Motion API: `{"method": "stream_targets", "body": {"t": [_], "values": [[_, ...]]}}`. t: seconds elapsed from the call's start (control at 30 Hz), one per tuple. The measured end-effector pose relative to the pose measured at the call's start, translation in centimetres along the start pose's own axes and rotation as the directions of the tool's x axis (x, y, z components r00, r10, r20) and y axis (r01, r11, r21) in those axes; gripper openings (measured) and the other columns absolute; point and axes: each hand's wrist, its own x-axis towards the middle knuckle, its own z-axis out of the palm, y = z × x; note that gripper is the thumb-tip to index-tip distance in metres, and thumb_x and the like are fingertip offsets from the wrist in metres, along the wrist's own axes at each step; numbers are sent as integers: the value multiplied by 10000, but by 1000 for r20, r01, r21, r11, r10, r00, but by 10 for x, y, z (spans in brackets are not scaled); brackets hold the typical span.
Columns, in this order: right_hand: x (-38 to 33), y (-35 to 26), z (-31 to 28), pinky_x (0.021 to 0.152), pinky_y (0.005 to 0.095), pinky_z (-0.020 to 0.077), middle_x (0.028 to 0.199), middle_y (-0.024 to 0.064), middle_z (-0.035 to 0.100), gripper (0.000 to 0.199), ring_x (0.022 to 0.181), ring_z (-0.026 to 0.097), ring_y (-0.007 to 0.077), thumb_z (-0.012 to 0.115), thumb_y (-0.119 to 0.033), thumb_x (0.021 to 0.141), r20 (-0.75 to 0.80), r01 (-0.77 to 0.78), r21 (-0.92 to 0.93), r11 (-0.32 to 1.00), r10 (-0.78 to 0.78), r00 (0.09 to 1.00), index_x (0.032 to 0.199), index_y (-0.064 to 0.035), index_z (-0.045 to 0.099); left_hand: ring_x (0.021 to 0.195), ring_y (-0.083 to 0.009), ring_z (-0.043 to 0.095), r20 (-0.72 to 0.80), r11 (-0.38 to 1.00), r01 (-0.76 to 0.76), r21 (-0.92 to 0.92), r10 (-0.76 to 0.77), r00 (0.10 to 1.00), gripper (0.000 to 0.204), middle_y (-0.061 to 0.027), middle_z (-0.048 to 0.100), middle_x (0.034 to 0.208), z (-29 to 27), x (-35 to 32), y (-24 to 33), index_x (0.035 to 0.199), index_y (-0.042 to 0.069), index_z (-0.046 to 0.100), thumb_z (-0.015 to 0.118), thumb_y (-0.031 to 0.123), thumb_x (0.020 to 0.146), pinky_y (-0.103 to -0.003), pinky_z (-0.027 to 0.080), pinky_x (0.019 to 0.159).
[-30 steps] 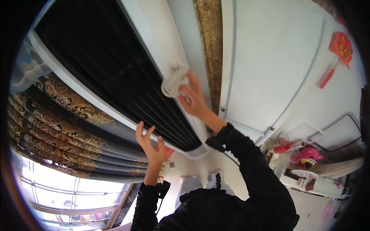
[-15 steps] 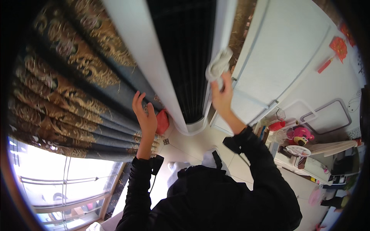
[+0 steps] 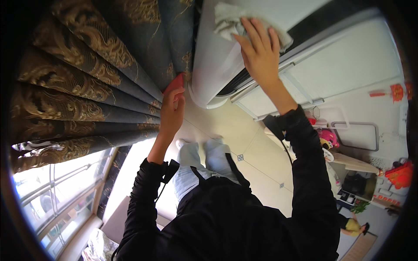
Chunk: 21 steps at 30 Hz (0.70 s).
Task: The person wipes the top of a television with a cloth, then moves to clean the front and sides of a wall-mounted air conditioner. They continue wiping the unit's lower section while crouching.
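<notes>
A tall white floor-standing air conditioner point(image 3: 217, 65) with a dark front grille point(image 3: 237, 83) stands ahead of me. Against its white side, up high, my right hand point(image 3: 263, 56) presses a crumpled whitish cloth point(image 3: 228, 19), fingers stretched over it. My left hand point(image 3: 172, 114) hangs in the air beside the curtain point(image 3: 126, 74), fingers loosely bent and nothing in them. Just beyond its fingertips shows a red object point(image 3: 175, 83), partly covered by the hand. Its kind I cannot make out.
A bright window point(image 3: 65, 178) lies at the left under the patterned curtain. White panelled doors point(image 3: 331, 74) rise to the right of the unit. Farther right are a pink plush toy point(image 3: 327, 138), red hanging decorations point(image 3: 397, 92) and another person point(image 3: 353, 225). Tiled floor point(image 3: 257, 148) lies below.
My right hand and the cloth have gone from the unit's right edge onto its white surface. The view has turned, and my left hand's fingers are now more bent, nearer the red object.
</notes>
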Motion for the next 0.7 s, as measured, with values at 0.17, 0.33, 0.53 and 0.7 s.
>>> {"method": "stream_targets", "body": {"t": [0.17, 0.33, 0.53, 0.7], "values": [[-78, -36, 63, 1025, 371, 346, 1426, 39, 443, 213, 1330, 390, 197, 560, -100, 829, 248, 15, 36, 999, -24, 968, 1023, -136, 640, 982, -247, 608, 48, 982, 184, -47, -182, 982, 193, -122, 629, 1074, 14, -25, -54, 1087, 22, 574, 526, 69, 906, -326, 472, 860], [-140, -73, 121, 1035, 422, 308, 1449, 77, 406, 310, 1345, 358, 234, 577, -104, 808, 354, 30, -41, 999, -13, 935, 1113, -133, 620, 1041, -172, 598, 140, 935, 339, -105, -323, 936, 198, -76, 639, 1097, 55, -52, -113, 1120, 36, 580, 498, 76, 945, -297, 463, 856], [-227, -125, 203, 1059, 373, 272, 1456, 63, 405, 288, 1343, 365, 221, 517, -175, 832, 474, 55, -124, 991, 10, 880, 1103, -147, 613, 920, -254, 639, 202, 854, 496, -156, -464, 863, 177, -119, 647, 1029, 107, -99, -203, 1046, 27, 603, 514, 91, 906, -341, 506, 817], [-297, -167, 268, 1032, 423, 331, 1411, 118, 432, 317, 1325, 378, 275, 522, -122, 831, 532, 21, 1, 1000, -19, 847, 1133, -62, 597, 968, -204, 630, 371, 793, 607, -61, -546, 751, 190, -103, 657, 1024, 123, -133, -300, 1076, 16, 578, 491, 138, 958, -317, 473, 877]]}}
